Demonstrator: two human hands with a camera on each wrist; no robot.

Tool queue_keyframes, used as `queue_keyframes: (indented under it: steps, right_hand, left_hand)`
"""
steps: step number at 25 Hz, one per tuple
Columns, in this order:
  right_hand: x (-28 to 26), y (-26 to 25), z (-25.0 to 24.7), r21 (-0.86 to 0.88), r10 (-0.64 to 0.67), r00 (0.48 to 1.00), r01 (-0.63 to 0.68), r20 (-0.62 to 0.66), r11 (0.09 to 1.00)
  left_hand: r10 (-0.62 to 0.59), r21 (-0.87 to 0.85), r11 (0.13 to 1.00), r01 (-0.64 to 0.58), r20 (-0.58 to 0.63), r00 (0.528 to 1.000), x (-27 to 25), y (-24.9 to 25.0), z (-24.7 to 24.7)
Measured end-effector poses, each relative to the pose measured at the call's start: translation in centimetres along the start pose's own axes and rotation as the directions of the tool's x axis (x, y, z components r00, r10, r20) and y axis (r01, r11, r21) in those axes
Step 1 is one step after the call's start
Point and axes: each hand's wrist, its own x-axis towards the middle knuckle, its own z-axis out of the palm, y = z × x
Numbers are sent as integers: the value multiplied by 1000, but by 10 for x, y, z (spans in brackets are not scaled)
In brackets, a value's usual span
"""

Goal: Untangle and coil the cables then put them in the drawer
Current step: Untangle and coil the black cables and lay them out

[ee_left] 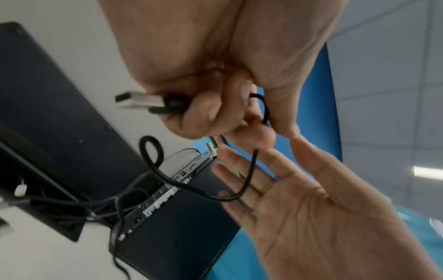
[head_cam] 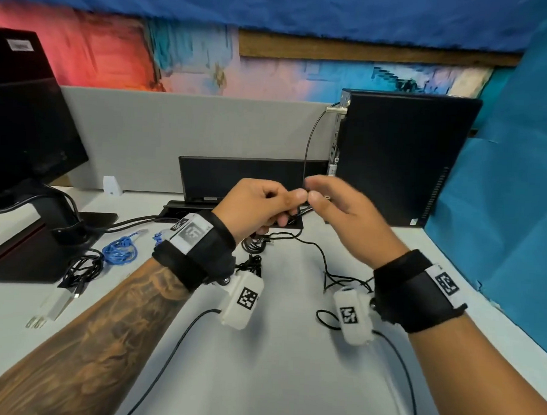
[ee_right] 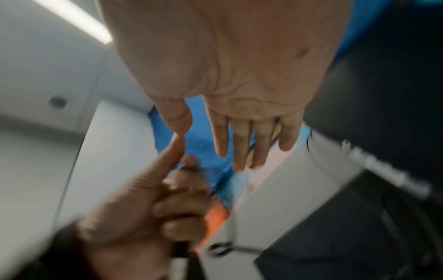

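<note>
Coiling a thin black cable [ee_left: 249, 178] is the step in hand, judging by how the left hand [head_cam: 259, 206] curls its fingers round the USB plug end [ee_left: 139, 100] and a few turns of cord, held up above the surface [head_cam: 275, 348]. The right hand [head_cam: 340, 216] sits just beside it with fingers straight and spread, gripping nothing; the wrist view shows the cord looping across its open fingers [ee_left: 242, 170].

To do this well, I would keep the plug pinned in the left hand and let the right feed even loops, sliding along the cord so kinks work out toward the free end.

That slack trails down onto the surface in loose bends [head_cam: 323, 266], and should be drawn up gently. Further left lie a blue cable [head_cam: 120, 250] and another black bundle [head_cam: 81, 269], not yet handled. No drawer shows in any view.
</note>
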Motion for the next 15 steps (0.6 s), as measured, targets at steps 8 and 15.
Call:
queue_keyframes:
  steps: [8, 15]
  right_hand:
    - [-7, -13, -4, 114, 29, 997, -37, 66, 993]
    - [-26, 2, 56, 197, 175, 962, -216, 208, 956]
  left_hand:
    - [-88, -20, 996, 93, 166, 982, -20, -13, -12]
    - [-37, -764, 609, 214, 242, 970, -28, -24, -13]
